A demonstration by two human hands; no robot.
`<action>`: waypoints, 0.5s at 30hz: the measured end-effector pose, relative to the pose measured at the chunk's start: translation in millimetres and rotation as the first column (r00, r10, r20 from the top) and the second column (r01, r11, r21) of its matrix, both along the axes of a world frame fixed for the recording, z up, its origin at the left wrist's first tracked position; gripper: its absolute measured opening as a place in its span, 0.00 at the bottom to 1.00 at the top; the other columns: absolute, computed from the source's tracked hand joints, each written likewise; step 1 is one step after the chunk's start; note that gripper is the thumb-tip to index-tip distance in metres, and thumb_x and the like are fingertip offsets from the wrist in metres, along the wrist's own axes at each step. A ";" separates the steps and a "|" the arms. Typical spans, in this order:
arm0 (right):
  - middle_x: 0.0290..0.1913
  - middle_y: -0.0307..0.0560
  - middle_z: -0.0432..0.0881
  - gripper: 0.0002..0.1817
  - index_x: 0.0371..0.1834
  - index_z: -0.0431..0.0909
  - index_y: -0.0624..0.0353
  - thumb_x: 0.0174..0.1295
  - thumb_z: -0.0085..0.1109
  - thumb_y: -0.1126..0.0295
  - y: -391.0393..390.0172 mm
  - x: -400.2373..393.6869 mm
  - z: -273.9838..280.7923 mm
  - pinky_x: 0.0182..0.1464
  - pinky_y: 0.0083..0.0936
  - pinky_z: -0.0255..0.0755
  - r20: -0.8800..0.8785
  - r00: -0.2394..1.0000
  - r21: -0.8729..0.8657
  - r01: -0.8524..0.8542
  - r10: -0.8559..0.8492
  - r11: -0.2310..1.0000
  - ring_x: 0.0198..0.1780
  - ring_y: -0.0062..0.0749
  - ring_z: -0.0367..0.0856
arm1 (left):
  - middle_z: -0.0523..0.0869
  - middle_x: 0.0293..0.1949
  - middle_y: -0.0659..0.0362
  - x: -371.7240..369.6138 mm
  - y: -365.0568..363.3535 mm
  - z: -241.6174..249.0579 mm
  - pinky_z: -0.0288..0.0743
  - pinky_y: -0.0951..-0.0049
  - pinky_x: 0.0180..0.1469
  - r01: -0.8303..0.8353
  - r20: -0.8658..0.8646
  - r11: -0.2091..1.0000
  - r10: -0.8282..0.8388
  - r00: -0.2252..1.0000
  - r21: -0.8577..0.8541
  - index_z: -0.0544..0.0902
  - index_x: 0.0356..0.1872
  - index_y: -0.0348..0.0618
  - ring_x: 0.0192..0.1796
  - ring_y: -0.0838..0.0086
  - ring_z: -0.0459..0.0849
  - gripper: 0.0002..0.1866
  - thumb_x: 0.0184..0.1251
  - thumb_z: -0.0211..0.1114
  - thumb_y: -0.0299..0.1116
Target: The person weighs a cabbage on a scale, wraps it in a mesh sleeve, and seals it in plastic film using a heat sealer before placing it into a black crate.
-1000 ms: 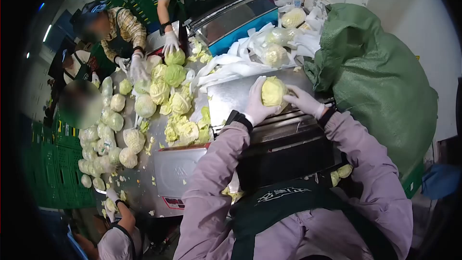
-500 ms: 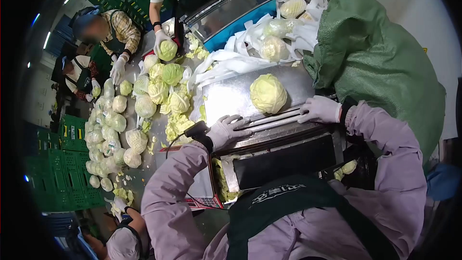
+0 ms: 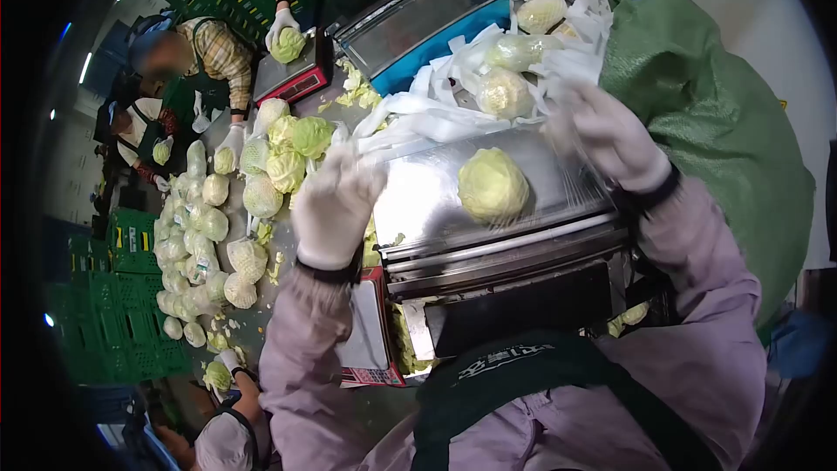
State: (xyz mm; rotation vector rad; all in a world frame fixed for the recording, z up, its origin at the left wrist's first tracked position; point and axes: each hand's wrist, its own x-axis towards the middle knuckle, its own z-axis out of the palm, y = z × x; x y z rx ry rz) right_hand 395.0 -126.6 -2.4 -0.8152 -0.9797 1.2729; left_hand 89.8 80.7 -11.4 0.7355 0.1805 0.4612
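A pale green cabbage (image 3: 493,185) lies on the steel plate of a wrapping machine (image 3: 418,201) in front of me. Both my hands wear white gloves and are raised above the plate. My left hand (image 3: 336,202) is at the plate's left edge and my right hand (image 3: 615,135) at its far right corner. A sheet of clear film (image 3: 558,176) stretches between them over the cabbage, and each hand grips one side of it. The machine's rollers (image 3: 506,244) run along the near edge of the plate.
A big green sack (image 3: 724,113) stands at the right. Wrapped cabbages (image 3: 506,92) and white film scraps lie behind the plate. Many cabbages (image 3: 261,192) cover the table at the left, where co-workers' gloved hands work. One holds a cabbage on a scale (image 3: 292,78). Green crates (image 3: 96,314) stand far left.
My hands let go of the cabbage on the plate, dropped to the rollers at the near edge, then rose and moved away from me with a sheet of film over the cabbage.
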 end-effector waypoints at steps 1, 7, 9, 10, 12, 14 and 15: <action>0.56 0.55 0.77 0.19 0.62 0.71 0.59 0.68 0.48 0.72 27.4 5.2 -22.0 0.60 0.30 0.69 -0.134 0.961 0.001 0.245 -0.243 0.969 0.58 0.33 0.75 | 0.76 0.60 0.52 26.8 4.3 2.9 0.65 0.68 0.63 -0.194 -0.094 0.981 0.194 0.976 0.003 0.75 0.54 0.41 0.61 0.66 0.75 0.23 0.54 0.55 0.20; 0.63 0.58 0.70 0.37 0.70 0.61 0.60 0.50 0.54 0.79 45.6 24.6 -124.3 0.69 0.38 0.59 0.993 0.030 0.114 -0.078 -0.112 0.990 0.65 0.51 0.67 | 0.75 0.61 0.48 74.1 18.7 -125.6 0.64 0.65 0.67 0.612 -0.568 -0.142 0.257 0.782 0.778 0.63 0.68 0.39 0.63 0.57 0.72 0.41 0.49 0.70 0.29; 0.63 0.59 0.70 0.38 0.71 0.57 0.63 0.53 0.55 0.76 36.4 13.9 -139.9 0.68 0.39 0.60 0.990 0.110 0.094 -0.027 -0.090 0.995 0.65 0.50 0.67 | 0.76 0.58 0.45 73.7 -0.1 -132.1 0.67 0.61 0.63 0.509 -0.479 -0.033 0.291 0.828 0.860 0.59 0.70 0.38 0.58 0.50 0.74 0.49 0.43 0.75 0.35; 0.62 0.61 0.70 0.40 0.72 0.55 0.63 0.54 0.60 0.71 35.7 8.2 -144.9 0.67 0.39 0.61 0.986 0.140 0.087 0.007 -0.087 0.996 0.64 0.51 0.68 | 0.77 0.55 0.44 78.9 -6.6 -126.8 0.68 0.58 0.61 0.562 -0.517 -0.062 0.319 0.794 0.825 0.57 0.70 0.38 0.57 0.48 0.74 0.54 0.39 0.79 0.39; 0.62 0.62 0.70 0.42 0.72 0.54 0.63 0.53 0.62 0.68 35.9 -5.0 -150.2 0.66 0.40 0.61 0.985 0.145 0.095 0.017 -0.096 0.995 0.64 0.51 0.68 | 0.77 0.53 0.43 87.6 -18.0 -136.5 0.68 0.58 0.61 0.547 -0.514 -0.006 0.332 0.791 0.837 0.57 0.70 0.41 0.56 0.49 0.75 0.55 0.38 0.79 0.42; 0.60 0.62 0.71 0.49 0.73 0.53 0.62 0.49 0.69 0.61 37.2 -6.4 -154.1 0.64 0.40 0.63 0.987 0.149 0.052 0.066 -0.062 0.996 0.62 0.53 0.70 | 0.78 0.50 0.42 90.3 -19.6 -141.9 0.68 0.56 0.60 0.537 -0.523 0.060 0.338 0.782 0.842 0.57 0.70 0.42 0.54 0.48 0.76 0.58 0.35 0.81 0.47; 0.60 0.62 0.71 0.49 0.73 0.53 0.62 0.49 0.69 0.61 39.9 -3.9 -153.7 0.64 0.40 0.63 0.988 0.143 0.056 0.067 -0.065 0.996 0.62 0.53 0.70 | 0.78 0.50 0.42 92.5 -16.3 -142.5 0.68 0.56 0.60 0.532 -0.517 0.057 0.338 0.786 0.845 0.57 0.70 0.42 0.54 0.48 0.76 0.58 0.35 0.81 0.47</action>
